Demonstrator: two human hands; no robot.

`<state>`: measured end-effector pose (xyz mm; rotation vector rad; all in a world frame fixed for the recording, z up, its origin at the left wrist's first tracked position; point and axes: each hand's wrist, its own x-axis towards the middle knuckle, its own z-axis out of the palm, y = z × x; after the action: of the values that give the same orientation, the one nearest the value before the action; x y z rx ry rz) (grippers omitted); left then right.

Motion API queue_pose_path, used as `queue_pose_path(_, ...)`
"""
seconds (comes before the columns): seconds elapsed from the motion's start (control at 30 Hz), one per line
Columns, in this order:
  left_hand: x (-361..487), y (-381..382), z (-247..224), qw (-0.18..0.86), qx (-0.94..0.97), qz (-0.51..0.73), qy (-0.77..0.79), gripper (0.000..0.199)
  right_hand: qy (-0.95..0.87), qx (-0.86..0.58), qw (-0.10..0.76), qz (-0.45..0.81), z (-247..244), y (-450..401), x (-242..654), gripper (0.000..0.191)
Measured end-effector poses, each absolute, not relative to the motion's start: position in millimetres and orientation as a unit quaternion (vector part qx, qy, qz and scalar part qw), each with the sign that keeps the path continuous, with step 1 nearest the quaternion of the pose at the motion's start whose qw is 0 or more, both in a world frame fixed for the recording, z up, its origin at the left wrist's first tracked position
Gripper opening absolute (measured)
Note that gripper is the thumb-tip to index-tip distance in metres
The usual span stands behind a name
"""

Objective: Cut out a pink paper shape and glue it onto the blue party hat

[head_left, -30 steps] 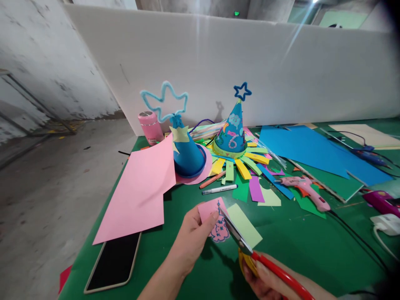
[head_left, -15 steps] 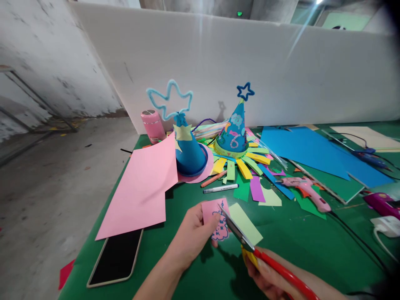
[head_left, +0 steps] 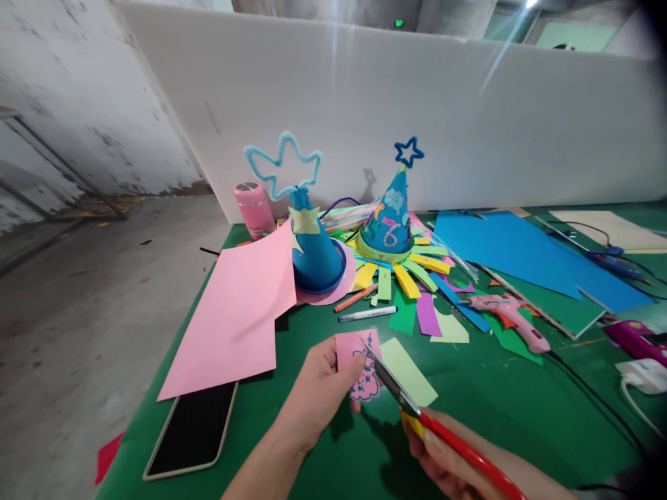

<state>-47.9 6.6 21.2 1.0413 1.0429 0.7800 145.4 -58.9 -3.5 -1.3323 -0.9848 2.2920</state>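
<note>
Pinched in my left hand [head_left: 326, 378] is a small piece of pink paper [head_left: 348, 345] with a wavy blue outline drawn on it. My thumb lies over part of the drawing. My right hand [head_left: 442, 451] is closed round the red and yellow handles of a pair of scissors [head_left: 399, 389]. Their blades point up and left, and the tips are at the upper part of the pink paper. Whether the blades are fully closed is hard to make out. A pale green paper strip [head_left: 409, 368] lies on the table just behind the scissors.
Two blue cone hats [head_left: 315, 260] stand at the back. A large pink sheet [head_left: 234, 312] overlaps a phone [head_left: 192, 430] on the left. A white marker [head_left: 367, 314] lies ahead of my hands. To the right are a pink glue gun [head_left: 513, 319] with its cord and blue sheets [head_left: 500, 246].
The scissors and my right hand have shifted slightly left, with the tips a little further over the pink paper. My left hand keeps nearly the same place.
</note>
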Motion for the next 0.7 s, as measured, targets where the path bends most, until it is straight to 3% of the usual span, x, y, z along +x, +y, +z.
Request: queue_pose_path(0.7,-44.0,5.7,14.4,0.712,0.407,0.38,0.427,0.016,-0.297,-0.464,0.195,0.812,-0.5,-61.2,141.1,0.053)
